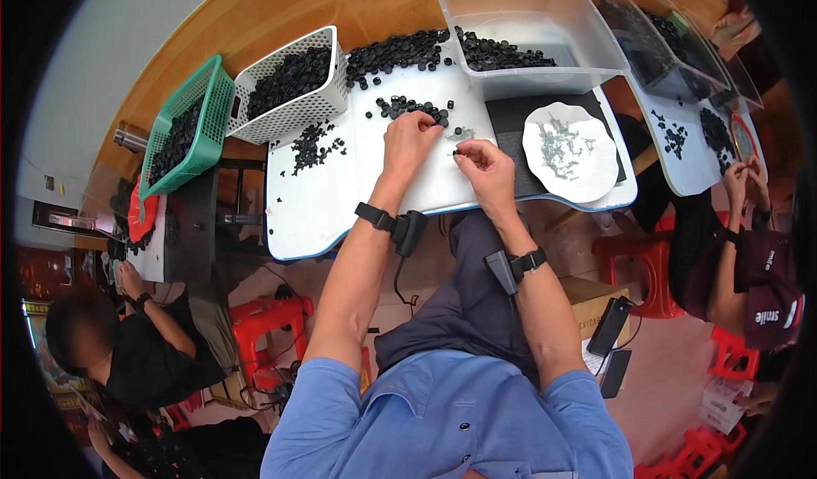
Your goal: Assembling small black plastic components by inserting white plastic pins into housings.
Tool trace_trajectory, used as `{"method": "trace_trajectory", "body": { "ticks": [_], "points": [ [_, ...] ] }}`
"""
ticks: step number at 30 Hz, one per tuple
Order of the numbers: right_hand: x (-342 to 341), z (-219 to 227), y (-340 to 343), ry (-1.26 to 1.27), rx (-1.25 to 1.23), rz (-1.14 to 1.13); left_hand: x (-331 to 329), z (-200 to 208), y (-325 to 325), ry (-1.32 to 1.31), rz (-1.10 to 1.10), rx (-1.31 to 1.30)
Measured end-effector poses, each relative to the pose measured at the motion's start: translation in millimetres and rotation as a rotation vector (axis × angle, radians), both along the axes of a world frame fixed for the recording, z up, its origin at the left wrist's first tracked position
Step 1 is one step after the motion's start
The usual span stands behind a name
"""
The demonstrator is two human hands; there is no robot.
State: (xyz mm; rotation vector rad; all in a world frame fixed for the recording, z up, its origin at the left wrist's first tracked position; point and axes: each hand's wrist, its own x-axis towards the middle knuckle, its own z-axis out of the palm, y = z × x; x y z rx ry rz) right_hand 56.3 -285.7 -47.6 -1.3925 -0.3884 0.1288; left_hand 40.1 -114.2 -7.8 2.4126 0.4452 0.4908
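My left hand (411, 144) is at the near edge of a small pile of round black caps (400, 104) on the white tabletop (317, 211). Its thumb and fingers are closed at a black cap beside the pile. To the right, my right hand (489, 172) pinches a small black part (457, 153) between thumb and fingertips, just above the table. Near it lie a loose black cap (459, 130) and a little cluster of small clear pieces (464, 136). A white scalloped plate (597, 181) at the right holds many small translucent pieces (562, 149).
Small black parts (315, 149) lie scattered at left. Behind stand a white basket (340, 87), a green basket (214, 104) and a clear bin (545, 83), all with black parts. More caps (396, 53) are heaped at the back. Co-workers sit on both sides; red stools (268, 330) stand below.
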Motion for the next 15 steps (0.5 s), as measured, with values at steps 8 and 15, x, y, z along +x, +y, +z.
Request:
{"method": "trace_trajectory", "body": {
  "ticks": [8, 15],
  "points": [
    [0, 3, -3, -0.023, -0.038, 0.002, -17, 9, 7, 0.058, 0.010, -0.114],
    [-1, 5, -3, -0.028, -0.055, 0.007, -28, -3, 19, -0.017, 0.015, -0.322]
  ]
}}
